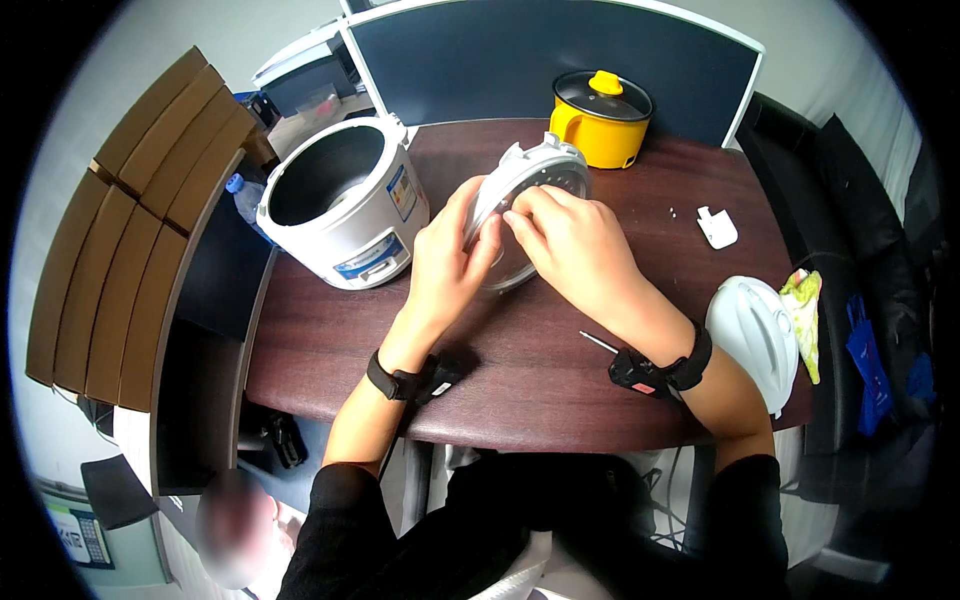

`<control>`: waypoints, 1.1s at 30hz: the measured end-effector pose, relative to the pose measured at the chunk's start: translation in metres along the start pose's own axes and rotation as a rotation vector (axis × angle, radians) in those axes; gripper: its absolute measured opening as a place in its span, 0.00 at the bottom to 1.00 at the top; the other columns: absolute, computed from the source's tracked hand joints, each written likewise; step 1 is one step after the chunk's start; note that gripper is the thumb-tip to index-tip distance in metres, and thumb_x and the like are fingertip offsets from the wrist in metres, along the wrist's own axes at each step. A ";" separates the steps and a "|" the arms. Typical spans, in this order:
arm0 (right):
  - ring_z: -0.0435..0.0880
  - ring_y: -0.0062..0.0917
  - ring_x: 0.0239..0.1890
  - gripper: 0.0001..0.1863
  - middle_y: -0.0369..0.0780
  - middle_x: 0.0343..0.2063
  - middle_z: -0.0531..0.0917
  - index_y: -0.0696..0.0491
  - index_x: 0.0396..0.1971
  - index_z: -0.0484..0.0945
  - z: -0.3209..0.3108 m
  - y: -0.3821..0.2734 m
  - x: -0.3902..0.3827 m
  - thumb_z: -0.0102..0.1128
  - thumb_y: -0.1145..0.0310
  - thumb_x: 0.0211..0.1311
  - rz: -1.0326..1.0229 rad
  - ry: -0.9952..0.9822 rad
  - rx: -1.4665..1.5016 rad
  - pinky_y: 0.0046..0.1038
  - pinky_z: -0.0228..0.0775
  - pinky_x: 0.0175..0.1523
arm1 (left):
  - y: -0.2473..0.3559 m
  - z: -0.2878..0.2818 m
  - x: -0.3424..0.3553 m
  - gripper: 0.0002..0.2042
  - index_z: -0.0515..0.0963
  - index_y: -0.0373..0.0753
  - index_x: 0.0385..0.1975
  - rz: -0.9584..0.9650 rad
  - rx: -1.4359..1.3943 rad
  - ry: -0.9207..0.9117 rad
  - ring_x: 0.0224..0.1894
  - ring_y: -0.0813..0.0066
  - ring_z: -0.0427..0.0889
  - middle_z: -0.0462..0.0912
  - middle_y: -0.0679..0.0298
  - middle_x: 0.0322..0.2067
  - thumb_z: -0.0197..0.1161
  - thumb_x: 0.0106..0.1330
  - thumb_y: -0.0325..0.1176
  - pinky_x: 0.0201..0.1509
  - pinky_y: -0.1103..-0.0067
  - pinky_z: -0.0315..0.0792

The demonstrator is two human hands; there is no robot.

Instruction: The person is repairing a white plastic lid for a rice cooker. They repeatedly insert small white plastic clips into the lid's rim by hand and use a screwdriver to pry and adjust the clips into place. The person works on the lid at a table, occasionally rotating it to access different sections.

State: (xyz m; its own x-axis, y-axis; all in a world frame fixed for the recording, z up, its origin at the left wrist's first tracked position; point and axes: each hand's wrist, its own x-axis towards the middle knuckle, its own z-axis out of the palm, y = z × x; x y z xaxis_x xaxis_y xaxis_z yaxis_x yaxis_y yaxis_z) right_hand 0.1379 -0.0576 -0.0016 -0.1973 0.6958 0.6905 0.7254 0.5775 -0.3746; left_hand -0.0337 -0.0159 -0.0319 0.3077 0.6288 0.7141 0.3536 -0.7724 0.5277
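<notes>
A rice cooker lid (pixel 552 160), grey-white with a round metal inner face, is tilted up above the middle of the table. My left hand (pixel 450 245) is wrapped around its left edge, thumb toward me. Against the lid's inner face, my right hand (pixel 575 240) has its thumb and index finger pinched together. Whatever lies between those fingertips is hidden. To the left stands the white rice cooker body (pixel 408 225), open at the top with a dark inside. A thin metal shaft (pixel 598 342), like a screwdriver's, pokes out near my right wrist; its other end is covered.
A yellow pot (pixel 605 135) with a glass lid stands at the back, before a dark partition (pixel 550 60). On the right lie a white plastic piece (pixel 717 228), tiny bits, a pale oval cover (pixel 750 335) and a green-patterned cloth (pixel 802 310). Cardboard boxes (pixel 130 240) are stacked left.
</notes>
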 end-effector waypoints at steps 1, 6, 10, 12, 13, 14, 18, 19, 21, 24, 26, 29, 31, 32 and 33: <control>0.83 0.42 0.27 0.07 0.45 0.27 0.82 0.56 0.32 0.77 0.003 0.002 0.001 0.61 0.68 0.64 -0.014 0.009 -0.018 0.38 0.76 0.32 | -0.003 0.002 -0.002 0.19 0.69 0.32 0.60 0.011 -0.004 0.009 0.28 0.78 0.86 0.85 0.59 0.34 0.59 0.70 0.26 0.31 0.82 0.79; 0.83 0.43 0.27 0.06 0.46 0.28 0.82 0.57 0.32 0.77 0.010 -0.002 0.003 0.61 0.69 0.63 -0.078 0.029 -0.112 0.39 0.76 0.32 | -0.005 0.004 -0.002 0.20 0.70 0.33 0.60 0.059 0.062 0.041 0.31 0.71 0.86 0.85 0.54 0.36 0.61 0.69 0.27 0.33 0.78 0.79; 0.85 0.42 0.28 0.07 0.47 0.27 0.82 0.59 0.33 0.76 0.013 -0.003 0.004 0.59 0.70 0.64 -0.058 0.027 -0.057 0.37 0.78 0.33 | 0.001 0.001 -0.002 0.21 0.71 0.32 0.59 0.082 0.078 0.048 0.33 0.65 0.86 0.84 0.50 0.37 0.63 0.67 0.28 0.35 0.75 0.78; 0.85 0.38 0.26 0.07 0.46 0.25 0.81 0.59 0.33 0.76 0.015 -0.003 0.004 0.57 0.70 0.66 0.014 0.022 0.101 0.35 0.77 0.32 | 0.002 0.001 -0.003 0.21 0.71 0.32 0.59 0.078 0.112 0.036 0.34 0.64 0.86 0.84 0.49 0.38 0.63 0.67 0.28 0.35 0.75 0.78; 0.84 0.35 0.24 0.08 0.44 0.24 0.81 0.59 0.33 0.76 0.016 -0.003 0.004 0.56 0.69 0.67 0.077 0.020 0.241 0.33 0.75 0.29 | 0.003 0.000 -0.004 0.21 0.71 0.32 0.59 0.078 0.130 0.031 0.34 0.63 0.86 0.83 0.49 0.38 0.63 0.67 0.28 0.36 0.75 0.78; 0.83 0.32 0.21 0.09 0.43 0.22 0.80 0.59 0.33 0.76 0.017 -0.003 0.003 0.55 0.69 0.69 0.139 0.018 0.382 0.31 0.74 0.27 | 0.005 0.000 -0.004 0.21 0.70 0.32 0.59 0.078 0.124 0.032 0.35 0.62 0.87 0.83 0.48 0.38 0.63 0.67 0.28 0.36 0.74 0.78; 0.70 0.16 0.17 0.13 0.33 0.19 0.73 0.57 0.31 0.75 0.008 -0.012 0.001 0.50 0.65 0.74 0.784 -0.147 1.366 0.22 0.64 0.23 | 0.010 0.000 -0.002 0.23 0.69 0.32 0.61 0.129 0.125 0.033 0.38 0.58 0.87 0.83 0.48 0.40 0.63 0.65 0.27 0.40 0.71 0.79; 0.67 0.14 0.17 0.14 0.31 0.19 0.71 0.57 0.30 0.75 0.004 -0.020 0.003 0.49 0.64 0.75 0.869 -0.121 1.484 0.21 0.62 0.23 | 0.010 -0.001 -0.002 0.24 0.69 0.33 0.61 0.153 0.132 0.035 0.39 0.57 0.87 0.83 0.48 0.40 0.63 0.65 0.27 0.40 0.71 0.79; 0.67 0.13 0.17 0.14 0.30 0.19 0.70 0.58 0.30 0.75 0.000 -0.023 0.005 0.49 0.65 0.75 0.967 -0.104 1.658 0.20 0.62 0.23 | 0.008 -0.004 -0.002 0.25 0.68 0.33 0.62 0.115 0.119 -0.002 0.40 0.56 0.87 0.83 0.48 0.41 0.63 0.65 0.26 0.42 0.71 0.79; 0.67 0.13 0.18 0.15 0.30 0.19 0.70 0.58 0.32 0.76 -0.001 -0.010 0.002 0.49 0.63 0.76 0.792 -0.213 1.414 0.19 0.63 0.23 | 0.006 -0.003 0.001 0.24 0.69 0.33 0.62 0.122 0.077 -0.019 0.40 0.58 0.87 0.83 0.48 0.41 0.63 0.66 0.27 0.42 0.72 0.79; 0.77 0.26 0.19 0.11 0.38 0.20 0.76 0.59 0.32 0.77 0.005 0.001 0.000 0.54 0.67 0.71 0.458 -0.140 0.779 0.27 0.70 0.25 | 0.002 0.001 -0.001 0.23 0.69 0.33 0.61 0.110 0.054 -0.019 0.40 0.59 0.87 0.83 0.48 0.41 0.63 0.66 0.28 0.41 0.73 0.79; 0.82 0.44 0.26 0.06 0.48 0.27 0.80 0.60 0.33 0.77 0.010 -0.004 -0.002 0.61 0.72 0.63 0.040 0.063 0.046 0.36 0.75 0.31 | 0.000 0.002 -0.001 0.22 0.70 0.32 0.61 0.118 0.062 0.004 0.36 0.62 0.87 0.83 0.48 0.39 0.63 0.67 0.28 0.38 0.74 0.79; 0.82 0.45 0.27 0.05 0.48 0.27 0.81 0.59 0.32 0.77 0.008 -0.007 -0.002 0.60 0.73 0.64 0.007 0.067 -0.031 0.37 0.75 0.31 | -0.001 0.001 -0.001 0.22 0.70 0.32 0.61 0.114 0.067 0.003 0.35 0.63 0.87 0.83 0.49 0.38 0.63 0.67 0.28 0.36 0.74 0.78; 0.82 0.45 0.27 0.05 0.48 0.27 0.81 0.59 0.32 0.77 0.009 -0.008 -0.002 0.60 0.73 0.64 -0.010 0.069 -0.069 0.38 0.75 0.32 | 0.000 0.001 -0.001 0.22 0.70 0.32 0.61 0.107 0.069 0.000 0.34 0.63 0.87 0.83 0.49 0.38 0.63 0.67 0.28 0.36 0.74 0.78; 0.82 0.45 0.26 0.05 0.48 0.27 0.81 0.59 0.31 0.77 0.010 -0.008 -0.001 0.60 0.73 0.64 -0.006 0.070 -0.064 0.37 0.74 0.31 | 0.002 0.001 -0.002 0.22 0.70 0.32 0.61 0.101 0.069 -0.003 0.33 0.64 0.86 0.83 0.49 0.37 0.62 0.67 0.28 0.35 0.74 0.78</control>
State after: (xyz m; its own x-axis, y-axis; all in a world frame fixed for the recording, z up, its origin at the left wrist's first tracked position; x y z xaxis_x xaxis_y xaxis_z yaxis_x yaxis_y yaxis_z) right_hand 0.1255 -0.0590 -0.0054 -0.1564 0.6595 0.7353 0.7653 0.5515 -0.3319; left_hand -0.0331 -0.0180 -0.0325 0.3479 0.5485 0.7603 0.3806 -0.8238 0.4202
